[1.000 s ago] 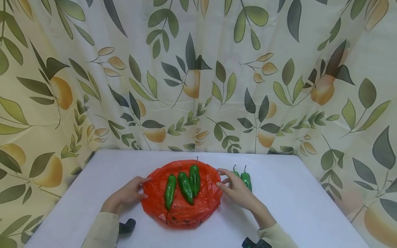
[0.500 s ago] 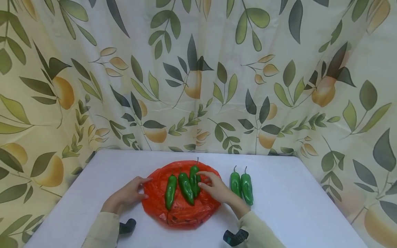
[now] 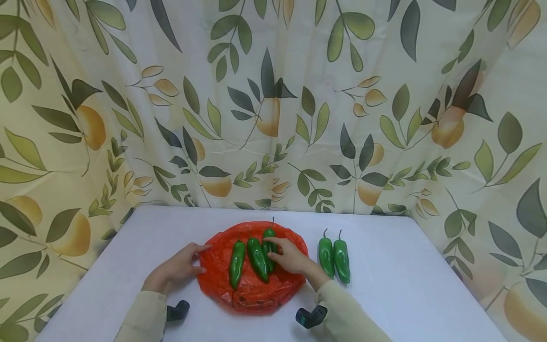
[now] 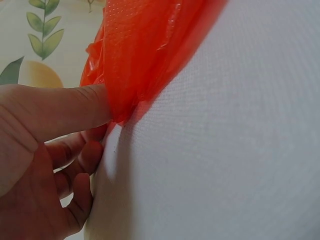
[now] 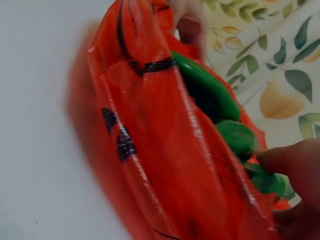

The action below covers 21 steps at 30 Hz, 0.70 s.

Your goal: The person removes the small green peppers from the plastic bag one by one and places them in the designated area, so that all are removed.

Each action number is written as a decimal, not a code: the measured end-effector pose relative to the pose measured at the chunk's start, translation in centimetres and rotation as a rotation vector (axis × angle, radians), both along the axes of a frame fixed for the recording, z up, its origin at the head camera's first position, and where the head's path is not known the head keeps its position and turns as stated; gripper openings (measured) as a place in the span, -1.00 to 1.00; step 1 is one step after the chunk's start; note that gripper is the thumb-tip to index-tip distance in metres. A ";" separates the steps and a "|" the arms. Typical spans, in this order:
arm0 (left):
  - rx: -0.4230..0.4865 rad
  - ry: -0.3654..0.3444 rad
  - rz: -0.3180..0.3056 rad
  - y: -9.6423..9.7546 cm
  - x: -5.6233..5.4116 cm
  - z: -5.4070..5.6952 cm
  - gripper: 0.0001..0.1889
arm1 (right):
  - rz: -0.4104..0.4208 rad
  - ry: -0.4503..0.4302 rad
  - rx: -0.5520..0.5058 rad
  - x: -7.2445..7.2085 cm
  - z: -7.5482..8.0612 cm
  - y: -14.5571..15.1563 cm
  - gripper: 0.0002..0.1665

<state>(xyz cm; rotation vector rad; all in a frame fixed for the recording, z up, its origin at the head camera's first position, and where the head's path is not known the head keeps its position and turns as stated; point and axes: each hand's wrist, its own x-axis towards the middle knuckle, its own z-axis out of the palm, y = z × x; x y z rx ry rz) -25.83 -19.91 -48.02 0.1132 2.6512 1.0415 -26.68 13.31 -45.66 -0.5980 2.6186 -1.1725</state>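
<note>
A red plastic bag [image 3: 252, 297] lies bunched on the table, with three glossy green chili peppers side by side on it: a left pepper [image 3: 237, 263], a middle pepper [image 3: 258, 260] and a right pepper [image 3: 269, 233]. At the bag's left edge, my left hand [image 3: 181, 263] pinches the plastic; the left wrist view shows the thumb [image 4: 70, 107] over the fold. My right hand [image 3: 290, 256] reaches over the bag, thumb and fingers around the right pepper and partly hiding it. In the right wrist view the thumb [image 5: 292, 162] is beside the peppers' ends.
Two more green chili peppers [image 3: 334, 259] lie close together on the white table [image 3: 393, 285], right of the bag. A curtain [image 3: 299, 156] printed with leaves and fruit hangs behind the table. Black wrist-worn devices [image 3: 311, 317] show by the sleeves.
My right hand has left the bag's right edge and moved left onto the right pepper, uncovering the two peppers on the table. My left hand keeps its place at the bag's edge.
</note>
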 end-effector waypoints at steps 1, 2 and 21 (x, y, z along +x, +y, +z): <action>-0.001 0.001 -0.002 0.0 0.0 0.0 -0.29 | 0.005 0.001 0.002 -0.1 -0.1 -0.1 -0.45; -0.001 0.001 -0.003 0.0 0.0 0.0 -0.29 | 0.007 0.004 0.007 -0.1 -0.2 -0.2 -0.44; 0.019 -0.005 0.003 0.1 0.0 0.1 -0.28 | -0.118 0.074 -0.060 0.7 -0.3 0.0 -0.40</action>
